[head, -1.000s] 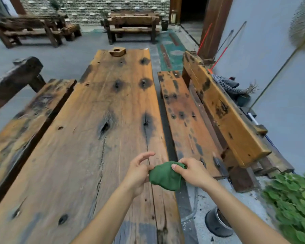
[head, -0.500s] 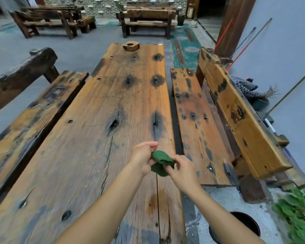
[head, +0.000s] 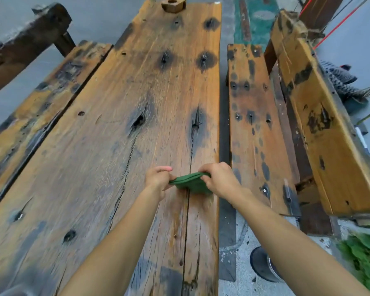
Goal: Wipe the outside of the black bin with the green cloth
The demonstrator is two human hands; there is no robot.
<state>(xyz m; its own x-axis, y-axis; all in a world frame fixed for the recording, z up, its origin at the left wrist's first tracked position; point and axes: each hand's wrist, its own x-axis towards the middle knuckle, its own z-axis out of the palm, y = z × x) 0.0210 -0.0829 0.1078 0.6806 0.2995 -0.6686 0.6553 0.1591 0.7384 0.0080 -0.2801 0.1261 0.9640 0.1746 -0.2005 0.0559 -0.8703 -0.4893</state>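
Since half a second ago the hands have drawn apart and the cloth [head: 191,183], then bunched between them, is now pulled out flat. The left hand [head: 158,180] pinches its left edge and the right hand [head: 219,178] pinches its right edge, over the near right part of the table [head: 124,129], close to the table's right edge. The bin [head: 263,264] stands on the floor right of the table, below the right forearm and partly hidden by it. The bench [head: 252,124] runs beside the table's right edge across a narrow gap. Most of the table lies bare.
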